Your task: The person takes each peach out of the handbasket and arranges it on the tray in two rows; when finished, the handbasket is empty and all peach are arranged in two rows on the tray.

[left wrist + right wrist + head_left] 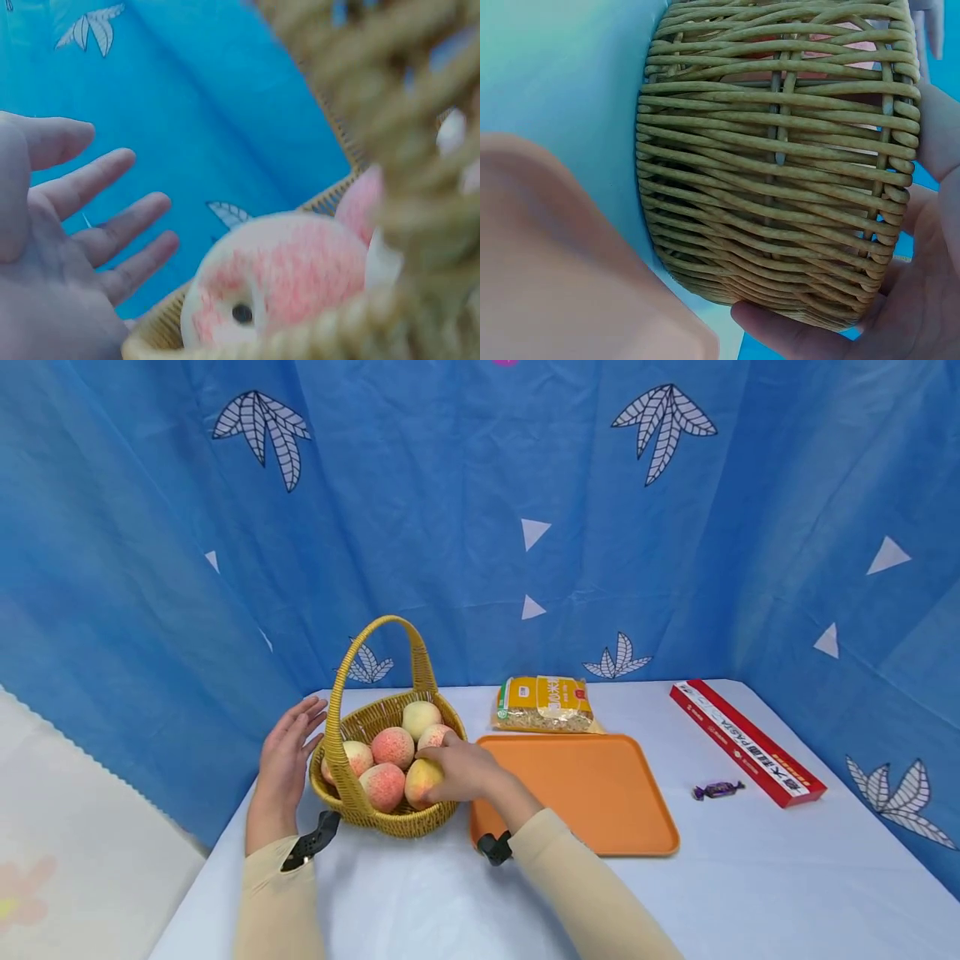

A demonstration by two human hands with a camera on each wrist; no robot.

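A person's two hands are at a basket of peaches on a white table.
On the left, the left hand (283,762) is up just beside the basket, with its fingers straight and apart, holding nothing. Next comes the yellow woven basket (397,828), standing upright with its tall handle (384,625) up. Pink and pale peaches (393,747) sit inside it. The yellow peach (420,781) is in there too, at the near right side, and the right hand (467,770) reaches over the rim and grips it. Right of the basket lies a flat orange tray (585,793), with a yellow bag of grain (545,704) just behind it. Farther right are a purple wrapped candy (718,790) and a long red pasta box (746,742), lying at a slant.
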